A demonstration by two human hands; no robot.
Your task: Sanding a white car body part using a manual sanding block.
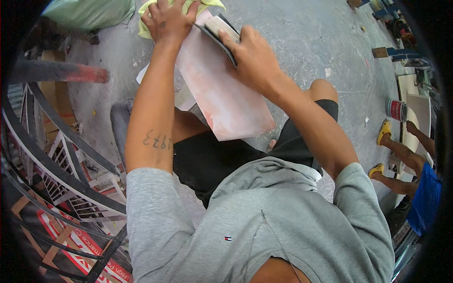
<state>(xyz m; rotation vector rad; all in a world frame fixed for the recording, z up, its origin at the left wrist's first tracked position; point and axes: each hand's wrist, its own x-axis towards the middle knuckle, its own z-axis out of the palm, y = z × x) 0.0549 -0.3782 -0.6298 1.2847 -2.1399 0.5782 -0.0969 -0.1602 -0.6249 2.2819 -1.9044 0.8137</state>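
Note:
A long flat panel (226, 99), blotched pale pink and white, slants from the far middle down to my lap between my thighs. At its far end my left hand (169, 21) bears down on a crumpled yellow cloth (210, 4), fingers curled over it; the fingertips are partly cut off by the picture's upper edge. My right hand (255, 56) grips a sanding block (221, 27), a pale block with a dark sheet along its underside. The block is tilted against the panel's right edge, close to my left hand.
A black curved metal frame (71, 184) stands close on my left, beside a dark bar with a red end (89, 74). A green bag (89, 12) lies far left. At right, a person in yellow clogs (384, 132) is near a paint can (395, 109).

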